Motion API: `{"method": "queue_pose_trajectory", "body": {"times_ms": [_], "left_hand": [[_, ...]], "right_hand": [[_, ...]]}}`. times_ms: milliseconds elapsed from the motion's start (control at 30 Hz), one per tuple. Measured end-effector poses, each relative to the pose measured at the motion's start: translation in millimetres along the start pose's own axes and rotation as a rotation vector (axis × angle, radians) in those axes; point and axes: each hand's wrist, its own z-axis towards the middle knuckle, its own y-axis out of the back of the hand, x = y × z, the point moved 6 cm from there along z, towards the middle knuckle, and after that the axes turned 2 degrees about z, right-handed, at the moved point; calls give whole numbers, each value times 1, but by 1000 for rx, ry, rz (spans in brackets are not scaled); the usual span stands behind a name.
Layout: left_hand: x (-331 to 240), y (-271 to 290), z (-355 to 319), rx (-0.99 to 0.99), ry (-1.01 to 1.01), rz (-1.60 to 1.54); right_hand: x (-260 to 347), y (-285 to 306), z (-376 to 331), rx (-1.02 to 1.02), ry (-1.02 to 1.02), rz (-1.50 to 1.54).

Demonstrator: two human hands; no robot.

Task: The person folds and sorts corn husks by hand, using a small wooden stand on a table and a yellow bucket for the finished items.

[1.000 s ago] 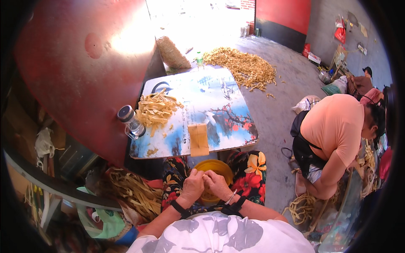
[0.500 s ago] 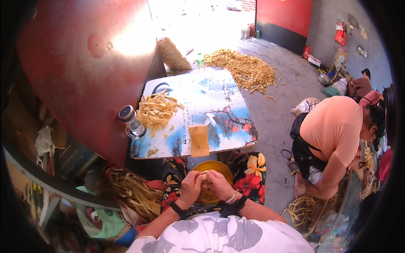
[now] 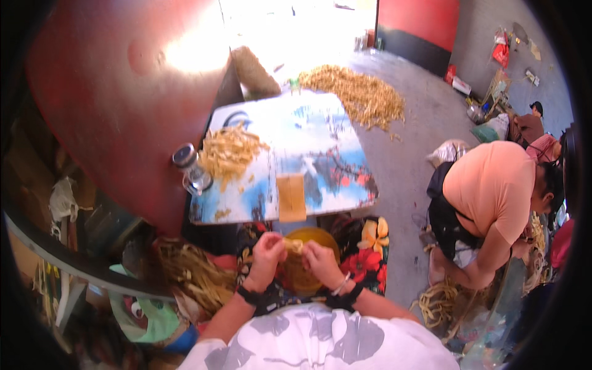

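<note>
Both my hands are closed on a short, pale yellow strip (image 3: 294, 246): my left hand (image 3: 266, 256) pinches one end and my right hand (image 3: 322, 265) grips the other. The piece looks bunched or knotted in the middle, though blur hides its detail. Below them, between my knees, is a yellow bucket (image 3: 333, 241), partly covered by my hands. In front stands a low table (image 3: 280, 126) with a painted top, and a heap of similar yellow strips (image 3: 228, 151) lies on its left side. A brown rectangular piece (image 3: 291, 197) sits at the table's near edge.
A glass jar (image 3: 196, 179) with a dark lid stands at the table's left edge. Long strips (image 3: 200, 268) lie at my left, beside a green bag (image 3: 145, 317). Beyond the table is a floor pile of yellow pieces (image 3: 357, 92). A person (image 3: 490, 191) bends over strips at my right.
My hands have drawn apart, the left one moving up and left. More of the strip shows stretched between them.
</note>
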Motion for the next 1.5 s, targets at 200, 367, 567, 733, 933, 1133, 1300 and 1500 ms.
{"method": "queue_pose_trajectory", "body": {"times_ms": [200, 367, 567, 733, 933, 1133, 1300, 1500], "left_hand": [[27, -18, -2, 108, 58, -166], [30, -10, -4, 72, -5, -89], [40, -22, -11, 181, 188, -196], [42, -19, -22, 212, 211, -65], [35, -17, -20, 156, 200, 31], [26, -9, -25, 160, 189, 83], [24, -6, -8, 195, 236, 68], [-33, 2, 60, 76, -304, 718]], "right_hand": [[4, -11, 0, -92, 13, 28], [9, -2, 1, -135, 99, -209], [-14, -8, 14, -8, -100, 3], [-13, 6, 18, -140, 30, -157], [-20, -8, 12, 157, -18, 210], [-26, -1, 13, 200, -428, 746], [-25, 5, 30, 201, -369, 563], [8, 36, 90, -101, 5, 92]]}}
